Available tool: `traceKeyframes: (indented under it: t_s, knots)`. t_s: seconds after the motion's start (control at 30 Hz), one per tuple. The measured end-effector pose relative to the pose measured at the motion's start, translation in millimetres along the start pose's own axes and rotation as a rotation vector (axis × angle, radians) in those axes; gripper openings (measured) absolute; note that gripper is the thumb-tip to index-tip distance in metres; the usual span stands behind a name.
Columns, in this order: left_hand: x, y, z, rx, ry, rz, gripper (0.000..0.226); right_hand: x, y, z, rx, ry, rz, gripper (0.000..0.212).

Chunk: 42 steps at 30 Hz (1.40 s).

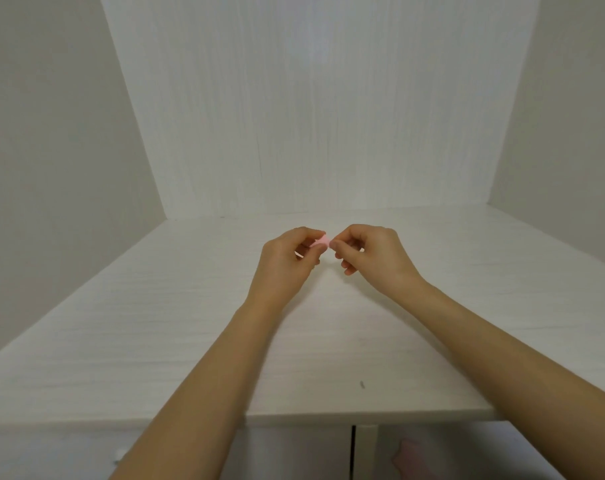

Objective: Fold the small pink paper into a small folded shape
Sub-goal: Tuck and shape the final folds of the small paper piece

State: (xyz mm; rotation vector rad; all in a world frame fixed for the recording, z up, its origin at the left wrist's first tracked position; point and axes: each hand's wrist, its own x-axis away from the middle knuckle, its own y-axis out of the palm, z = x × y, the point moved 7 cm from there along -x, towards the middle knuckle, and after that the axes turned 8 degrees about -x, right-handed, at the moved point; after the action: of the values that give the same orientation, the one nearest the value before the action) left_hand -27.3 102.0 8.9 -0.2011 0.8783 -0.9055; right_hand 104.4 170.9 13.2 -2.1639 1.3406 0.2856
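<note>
1. Head view: I see both bare forearms reaching from the near edge toward the middle of a white wood-grain table [155, 323], the hands meeting fingertip to fingertip above its far half.
2. My left hand [287, 261] is curled, thumb and forefinger pinching the left end of the pink paper [321, 242]; its other fingers are folded in toward the palm.
3. My right hand [370, 252] is curled likewise, thumb and forefinger nipping the right end of the same paper, the lower fingers bent under and holding nothing that I can see.
4. The pink paper sits between the two pinches, up off the table, nearly hidden by the fingertips. Only a small pale pink sliver shows, so I cannot tell how many folds it carries or what shape it has.
5. A small dark speck [362, 384] lies on the table near the front edge, between the forearms and closer to the right one.
6. White panelled walls [311, 116] stand at the far end and on both sides of the table.
7. Below the near edge I see white cabinet fronts [311, 452] with a dark vertical gap, and right of that gap a blurred pinkish shape that I cannot make out.
</note>
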Motion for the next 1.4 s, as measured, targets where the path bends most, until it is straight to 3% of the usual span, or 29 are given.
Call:
traceKeyframes:
  t_s: [0.17, 0.37, 0.8, 0.9, 1.1, 1.4]
  knots:
    - [0, 3, -7, 0.265, -0.156, -0.063, 0.01, 1, 1, -2, 0.002, 0.0, -0.031, 0.013]
    - [-2, 0, -6, 0.383, -0.151, -0.05, 0.013, -1, 2, 1, -0.186, 0.051, -0.048, 0.013]
    - [-1, 5, -11, 0.552, -0.214, -0.115, 0.011, 4, 1, -11, -0.115, -0.085, -0.02, 0.008]
    - [-1, 7, -9, 0.551, -0.205, -0.136, 0.013, 3, 1, -7, -0.147, -0.039, -0.044, 0.011]
    - [-2, 4, -7, 0.52, -0.175, -0.12, 0.015, 4, 13, 2, -0.441, 0.151, -0.174, 0.013]
    - [-1, 10, -3, 0.498, -0.173, -0.126, 0.016, 4, 17, 10, -0.624, 0.268, -0.13, 0.013]
